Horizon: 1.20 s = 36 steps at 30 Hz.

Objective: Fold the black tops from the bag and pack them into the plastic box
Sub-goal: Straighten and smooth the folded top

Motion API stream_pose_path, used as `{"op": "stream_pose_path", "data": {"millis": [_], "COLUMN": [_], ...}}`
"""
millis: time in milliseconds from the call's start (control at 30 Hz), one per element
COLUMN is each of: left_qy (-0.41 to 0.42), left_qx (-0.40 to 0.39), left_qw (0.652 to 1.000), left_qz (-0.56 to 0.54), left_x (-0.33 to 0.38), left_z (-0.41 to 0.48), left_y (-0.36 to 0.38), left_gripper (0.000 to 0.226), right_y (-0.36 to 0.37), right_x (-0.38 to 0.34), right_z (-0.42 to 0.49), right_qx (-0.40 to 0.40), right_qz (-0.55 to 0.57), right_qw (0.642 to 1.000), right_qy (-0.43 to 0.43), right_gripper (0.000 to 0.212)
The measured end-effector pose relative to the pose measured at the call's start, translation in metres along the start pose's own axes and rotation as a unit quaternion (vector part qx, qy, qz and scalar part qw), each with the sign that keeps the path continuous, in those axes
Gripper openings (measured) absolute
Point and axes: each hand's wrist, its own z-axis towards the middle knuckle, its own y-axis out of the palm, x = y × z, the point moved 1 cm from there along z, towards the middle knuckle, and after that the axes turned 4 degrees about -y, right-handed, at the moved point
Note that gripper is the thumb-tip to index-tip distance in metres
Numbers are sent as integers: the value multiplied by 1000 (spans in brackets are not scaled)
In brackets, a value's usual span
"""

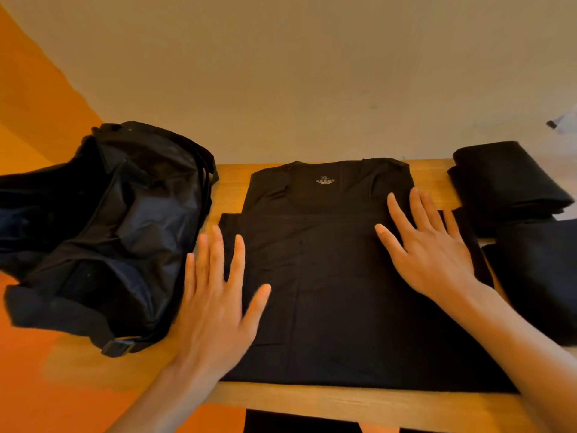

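**Ana:** In the head view, where is the black top (327, 276)?

**Ben:** It lies flat in the middle of the wooden table (374, 404). Its sides are folded in, and its neck is at the far end. A small XL label (324, 180) shows inside the neck.

**Ana:** What are the person's hands doing?

**Ben:** The left hand (215, 295) rests on the top's left edge, with straight, spread fingers. It holds nothing. The right hand (427, 242) lies flat on the right side of the top, near the neck. Its fingers are straight too, and it grips nothing.

**Ana:** What is around the top?

**Ben:** The black bag (109, 232) sits just left of the top, crumpled and sagging. To the right of the top is a pile of folded black tops (505, 185). More dark folded cloth (537, 276) lies just nearer than that pile. Behind the top is a plain wall (312, 73).
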Motion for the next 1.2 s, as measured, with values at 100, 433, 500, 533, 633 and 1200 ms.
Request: {"op": "stream_pose_path", "data": {"millis": [100,433,500,533,633,1200], "left_qy": [64,27,21,12,28,20], "left_qx": [-6,-80,-81,-77,-28,44], "left_qw": [998,995,995,996,997,955], "left_qz": [26,59,59,50,-64,-291], "left_x": [10,11,16,17,21,24], "left_z": [-23,-48,-47,-40,18,256], "left_y": [3,14,-2,-13,-41,-5], "left_gripper": [80,90,93,94,71,8], "right_y": [-7,14,2,-7,-35,-31], "right_x": [-9,-3,-8,-12,-18,-6], "right_z": [-24,-92,-92,-87,-37,166], "right_qx": [62,-40,-78,-75,46,112], "right_qz": [-9,-19,-25,-21,60,255], "right_qw": [998,999,996,997,997,960], "right_qy": [-21,-22,-26,-30,-21,28], "right_gripper": [73,76,79,80,76,21]}}
